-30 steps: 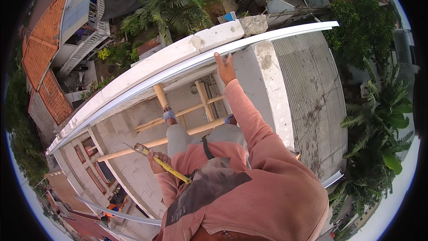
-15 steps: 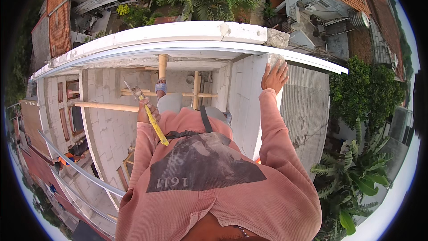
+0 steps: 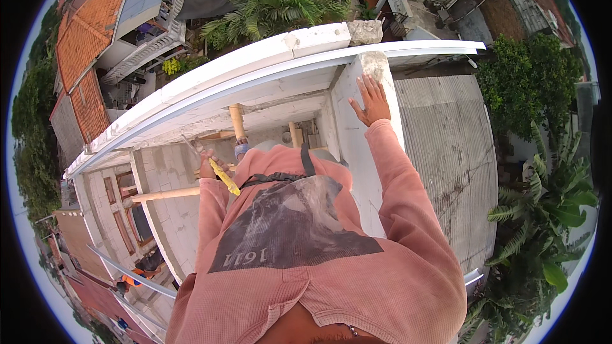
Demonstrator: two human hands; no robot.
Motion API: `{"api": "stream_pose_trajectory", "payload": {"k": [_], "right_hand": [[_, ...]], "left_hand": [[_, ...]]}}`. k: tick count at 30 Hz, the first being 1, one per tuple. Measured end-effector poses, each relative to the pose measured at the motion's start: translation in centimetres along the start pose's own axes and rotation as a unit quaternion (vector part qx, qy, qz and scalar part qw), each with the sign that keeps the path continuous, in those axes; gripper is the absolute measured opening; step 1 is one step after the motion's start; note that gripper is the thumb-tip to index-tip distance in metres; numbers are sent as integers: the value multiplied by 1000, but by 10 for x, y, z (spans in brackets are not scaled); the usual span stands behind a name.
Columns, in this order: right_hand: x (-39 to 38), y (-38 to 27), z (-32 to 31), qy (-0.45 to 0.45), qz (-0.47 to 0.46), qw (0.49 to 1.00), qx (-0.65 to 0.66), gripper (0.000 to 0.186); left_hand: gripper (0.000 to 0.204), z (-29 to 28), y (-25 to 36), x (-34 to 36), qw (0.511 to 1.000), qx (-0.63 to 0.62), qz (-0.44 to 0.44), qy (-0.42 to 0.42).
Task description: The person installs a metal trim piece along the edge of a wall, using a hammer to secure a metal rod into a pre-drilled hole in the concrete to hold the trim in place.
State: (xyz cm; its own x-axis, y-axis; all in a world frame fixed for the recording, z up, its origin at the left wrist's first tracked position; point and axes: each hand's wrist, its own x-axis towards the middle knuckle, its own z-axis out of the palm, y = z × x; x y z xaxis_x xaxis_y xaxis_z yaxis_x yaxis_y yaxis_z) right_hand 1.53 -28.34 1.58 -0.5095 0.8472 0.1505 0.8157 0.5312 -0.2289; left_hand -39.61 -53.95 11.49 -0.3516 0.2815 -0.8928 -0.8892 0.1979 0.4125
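Yellow-handled tool (image 3: 226, 180) gripped by curled fingers of the left hand (image 3: 207, 166); right hand (image 3: 371, 102), fingers loosely spread, seemingly braces on the wall (image 3: 376, 65); next move probably calls for balance

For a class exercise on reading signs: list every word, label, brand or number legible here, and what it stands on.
Pink shirt: pale digits on its dark printed panel, legible but not copied.
Yellow-handled tool in the left hand: marks, if any, too small to read.
Elsewhere: nothing legible.
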Motion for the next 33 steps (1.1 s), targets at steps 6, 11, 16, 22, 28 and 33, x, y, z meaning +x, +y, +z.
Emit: {"api": "stream_pose_trajectory", "payload": {"k": [6,11,16,22,28,33], "right_hand": [[-2,2,3,108,237,961,-90,69],[4,-8,0,62,377,921,-70,72],[4,-1,0,65,366,927,-51,72],[3,9,6,70,252,956,-130,69],[10,-7,1,22,218,962,-164,56],[4,6,14,99,261,950,-139,77]], "left_hand": [[41,3,11,5,997,43,-20,-62],[41,3,7,1,997,47,-40,-50],[42,-5,-5,18,989,49,-89,-110],[42,16,-1,14,991,70,-94,-70],[39,11,3,21,980,153,-51,-115],[22,21,-22,34,967,213,98,-102]]}}
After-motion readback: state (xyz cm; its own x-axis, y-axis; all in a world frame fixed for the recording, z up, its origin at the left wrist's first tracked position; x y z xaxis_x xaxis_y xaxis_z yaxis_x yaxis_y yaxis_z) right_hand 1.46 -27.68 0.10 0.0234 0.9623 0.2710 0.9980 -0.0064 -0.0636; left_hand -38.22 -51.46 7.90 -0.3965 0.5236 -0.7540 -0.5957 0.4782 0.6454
